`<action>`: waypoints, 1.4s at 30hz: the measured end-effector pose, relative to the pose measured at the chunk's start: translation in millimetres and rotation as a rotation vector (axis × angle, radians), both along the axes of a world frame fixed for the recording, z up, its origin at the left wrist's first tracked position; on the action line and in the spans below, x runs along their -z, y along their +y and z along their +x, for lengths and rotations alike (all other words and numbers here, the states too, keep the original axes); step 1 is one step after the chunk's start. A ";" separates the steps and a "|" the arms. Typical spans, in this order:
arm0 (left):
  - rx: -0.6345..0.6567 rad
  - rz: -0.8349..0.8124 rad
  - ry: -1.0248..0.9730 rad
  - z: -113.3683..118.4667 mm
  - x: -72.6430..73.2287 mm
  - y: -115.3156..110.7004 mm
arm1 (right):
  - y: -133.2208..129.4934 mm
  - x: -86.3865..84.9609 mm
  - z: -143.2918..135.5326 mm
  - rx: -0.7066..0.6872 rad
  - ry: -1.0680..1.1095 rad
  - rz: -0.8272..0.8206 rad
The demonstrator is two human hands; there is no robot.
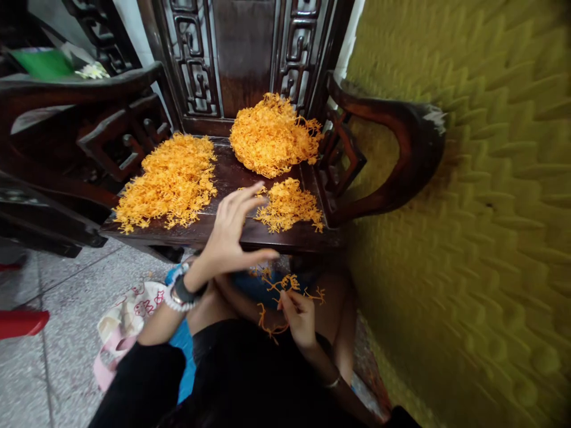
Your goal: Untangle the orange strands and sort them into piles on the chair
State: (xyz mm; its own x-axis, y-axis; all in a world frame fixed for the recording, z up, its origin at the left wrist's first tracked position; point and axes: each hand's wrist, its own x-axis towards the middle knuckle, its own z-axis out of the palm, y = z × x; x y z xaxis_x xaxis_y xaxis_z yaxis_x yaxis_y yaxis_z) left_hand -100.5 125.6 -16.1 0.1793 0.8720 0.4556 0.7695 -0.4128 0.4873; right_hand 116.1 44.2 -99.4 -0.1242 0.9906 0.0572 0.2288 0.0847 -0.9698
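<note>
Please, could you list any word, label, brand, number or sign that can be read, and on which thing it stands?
There is no readable text.
Pale bag at lower left: red markings, too blurred to tell whether they are letters.
Orange pieces and wooden chair: no writing visible.

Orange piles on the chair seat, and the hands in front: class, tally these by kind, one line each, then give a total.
Orange piles: 3
Hands: 2 (left hand, right hand)
Total: 5
</note>
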 end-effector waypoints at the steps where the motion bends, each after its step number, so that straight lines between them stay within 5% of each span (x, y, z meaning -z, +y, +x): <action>1: -0.024 -0.017 0.045 -1.3 6.2 13.2 | 1.1 0.3 2.2 0.008 0.005 -0.002; 4: -0.143 -0.151 0.176 -10.9 32.7 54.7 | 4.8 -0.1 7.9 0.022 0.001 0.026; 8: -0.138 -0.287 0.189 -23.0 53.8 93.7 | 7.7 -0.3 12.7 0.066 0.003 0.053; 15: 0.039 -0.243 0.164 -4.2 43.7 125.7 | 8.4 10.9 23.9 0.166 0.042 0.017; 22: 0.271 -0.160 -0.003 33.2 47.5 129.8 | 14.4 15.8 38.1 0.222 0.055 0.019; 32: 0.251 -0.087 0.098 77.3 44.2 145.9 | 16.3 23.3 38.7 0.254 0.058 0.025; 42: 0.293 -0.033 0.169 85.3 33.9 167.2 | 14.4 18.4 41.4 0.275 0.056 0.033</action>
